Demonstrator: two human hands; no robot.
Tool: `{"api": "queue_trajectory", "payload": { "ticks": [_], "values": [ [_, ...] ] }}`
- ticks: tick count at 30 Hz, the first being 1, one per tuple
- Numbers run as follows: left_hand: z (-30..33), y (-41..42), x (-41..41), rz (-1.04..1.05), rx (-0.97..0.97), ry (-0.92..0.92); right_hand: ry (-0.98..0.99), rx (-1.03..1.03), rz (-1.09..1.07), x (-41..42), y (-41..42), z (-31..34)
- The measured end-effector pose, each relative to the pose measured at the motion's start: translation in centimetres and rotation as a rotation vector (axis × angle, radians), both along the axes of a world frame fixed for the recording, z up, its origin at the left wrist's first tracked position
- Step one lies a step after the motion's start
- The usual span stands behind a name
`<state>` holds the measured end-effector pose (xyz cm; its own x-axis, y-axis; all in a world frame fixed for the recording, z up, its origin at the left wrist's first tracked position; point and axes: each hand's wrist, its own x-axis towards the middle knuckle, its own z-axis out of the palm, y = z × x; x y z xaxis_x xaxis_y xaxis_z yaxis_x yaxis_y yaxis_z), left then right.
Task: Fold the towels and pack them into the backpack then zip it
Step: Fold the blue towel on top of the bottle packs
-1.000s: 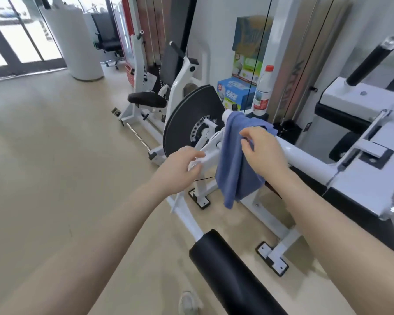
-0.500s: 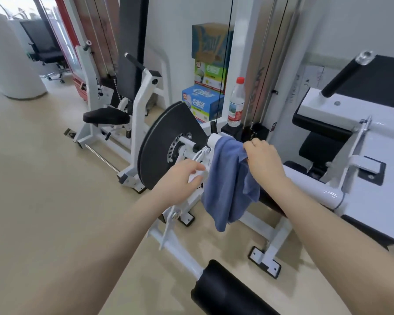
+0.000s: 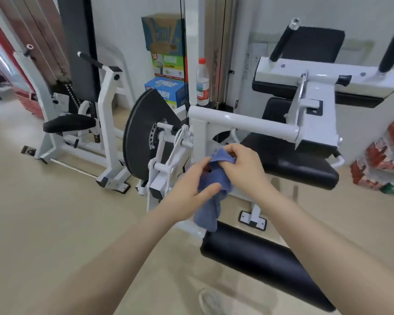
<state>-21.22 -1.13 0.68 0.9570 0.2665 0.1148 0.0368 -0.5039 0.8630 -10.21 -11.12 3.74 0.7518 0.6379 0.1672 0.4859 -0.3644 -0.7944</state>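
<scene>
step in hand, likely: gathering blue towel (image 3: 210, 196) for folding; backpack not in view. towel mid-frame, held in air in front of white gym machine (image 3: 243, 123), bunched, soft terry, limp tail hanging down. left hand (image 3: 191, 189) closed on lower bunch; right hand (image 3: 241, 164) pinching upper edge. next: find corners, spread flat, needs clear surface. black roller pad (image 3: 259, 260) below, smooth vinyl.

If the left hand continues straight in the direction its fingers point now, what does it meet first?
The left hand points up and to the right, and its fingers already touch the blue towel. Just beyond the towel is the right hand, which it would probably reach next, though depth is hard to judge from one view.
</scene>
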Motion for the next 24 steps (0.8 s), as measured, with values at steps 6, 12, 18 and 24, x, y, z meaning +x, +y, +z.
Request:
{"api": "queue_trajectory", "payload": {
  "ticks": [6, 12, 18, 24],
  "values": [
    [-0.3, -6.1, -1.7, 0.016, 0.030, -0.097, 0.299, 0.196, -0.166, -3.9, -6.9, -0.9],
    [0.2, -11.2, -0.3, -0.137, 0.028, 0.025, 0.276, 0.224, -0.290, -3.7, -16.0, -1.2],
    [-0.7, -16.8, 3.5, -0.261, 0.231, 0.278, 0.197, 0.166, -0.504, 0.2, -26.6, -3.4],
    [-1.9, -26.7, 9.2, -0.283, 0.193, 0.303, 0.223, 0.255, -0.735, 5.1, -38.5, -5.0]
  ]
}}
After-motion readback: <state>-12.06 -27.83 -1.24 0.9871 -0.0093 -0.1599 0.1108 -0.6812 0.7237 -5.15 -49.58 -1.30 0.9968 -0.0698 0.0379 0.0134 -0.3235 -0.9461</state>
